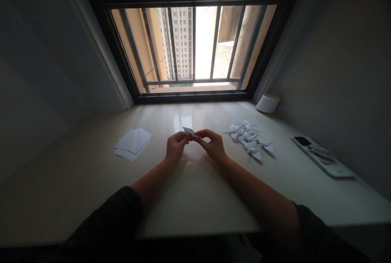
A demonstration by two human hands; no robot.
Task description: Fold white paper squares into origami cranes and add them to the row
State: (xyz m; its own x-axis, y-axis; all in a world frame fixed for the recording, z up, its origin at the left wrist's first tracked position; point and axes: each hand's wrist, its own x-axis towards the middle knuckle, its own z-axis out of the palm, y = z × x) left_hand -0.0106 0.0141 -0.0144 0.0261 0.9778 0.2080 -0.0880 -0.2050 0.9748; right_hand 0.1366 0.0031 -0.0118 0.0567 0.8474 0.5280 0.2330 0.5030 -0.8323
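Observation:
Both of my hands meet above the middle of the pale table (195, 197). A small folded piece of white paper (188, 131) is pinched between them. My left hand (175, 145) grips its left side with closed fingers. My right hand (212, 142) pinches its right end between thumb and forefinger. The paper is held a little above the tabletop, pointed and partly folded.
A stack of flat white paper sheets (132, 144) lies to the left. A pile of several folded paper cranes (249, 138) lies to the right. A white round container (268, 103) stands at the back right, a white tray with a phone (320, 155) further right. A barred window (194, 47) is ahead.

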